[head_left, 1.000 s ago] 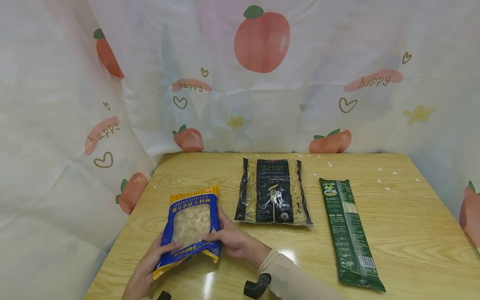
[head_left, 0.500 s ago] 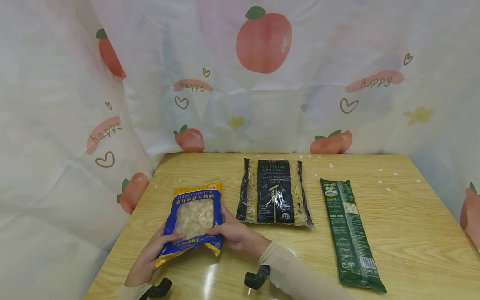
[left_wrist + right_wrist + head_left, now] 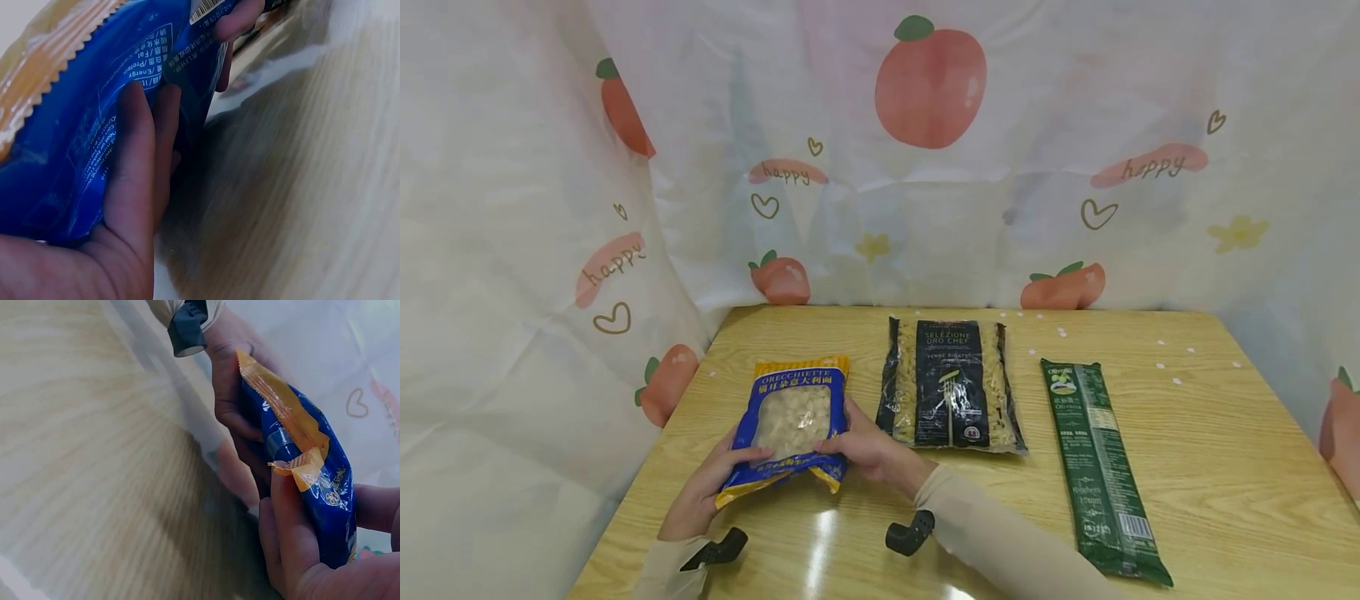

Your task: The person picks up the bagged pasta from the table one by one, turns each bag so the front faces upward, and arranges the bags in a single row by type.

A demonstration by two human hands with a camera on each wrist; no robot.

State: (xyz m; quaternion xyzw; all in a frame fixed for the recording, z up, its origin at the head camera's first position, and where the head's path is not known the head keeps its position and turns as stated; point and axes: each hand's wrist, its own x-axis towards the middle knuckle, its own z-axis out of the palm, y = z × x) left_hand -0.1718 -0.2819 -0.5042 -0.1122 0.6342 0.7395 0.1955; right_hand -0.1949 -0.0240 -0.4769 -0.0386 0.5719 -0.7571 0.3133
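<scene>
The background is formed by a printed curtain, in front of which the table is set. Near the table's far edge the black bag is laid flat; to its right, the green pack is laid lengthwise. To the left of the black bag, the blue bag is held face up and tilted, its near edge raised; whether its far end is touching the table cannot be told. It is gripped at its near left by the left hand and at its near right by the right hand, with thumbs laid on the front and fingers beneath. Pasta is shown loose inside, so a soft, fairly weighty, shifting load may be expected. The glossy film could slip, and pieces might be cracked by hard squeezing. Both sides would be better supported from below than pulled by the yellow seals.
</scene>
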